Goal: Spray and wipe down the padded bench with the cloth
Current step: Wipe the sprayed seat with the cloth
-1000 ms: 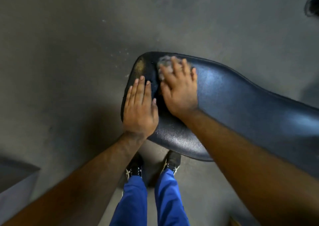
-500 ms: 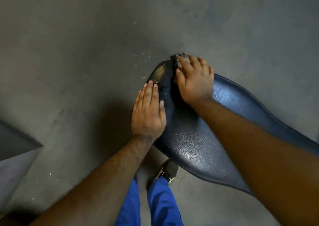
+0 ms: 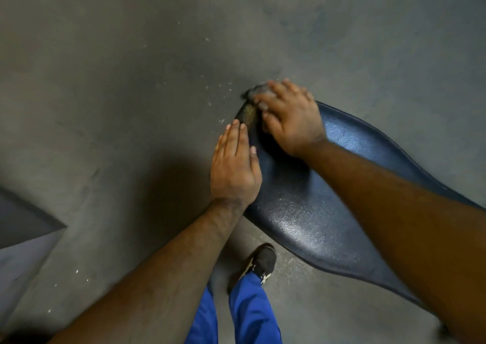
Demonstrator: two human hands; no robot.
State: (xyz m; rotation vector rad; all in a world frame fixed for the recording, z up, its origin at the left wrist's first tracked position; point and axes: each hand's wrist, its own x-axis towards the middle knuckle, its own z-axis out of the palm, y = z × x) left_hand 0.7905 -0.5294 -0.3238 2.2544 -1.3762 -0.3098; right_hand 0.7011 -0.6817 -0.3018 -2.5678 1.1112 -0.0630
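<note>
Single head-worn view; we have no second camera, so no shared region to log. We look steeply down from above the padded bench (image 3: 302, 207), close enough that both forearms run out of the bottom edge. The bench runs from the lower right corner up toward centre, its narrow end just above centre. Beyond that end, toward the top edge, we see grey floor (image 3: 118, 80). Directly below the bench, a black shoe (image 3: 259, 261) and blue trouser legs (image 3: 249, 314). Wide-angle bowing is evident along the bench's edges.
</note>
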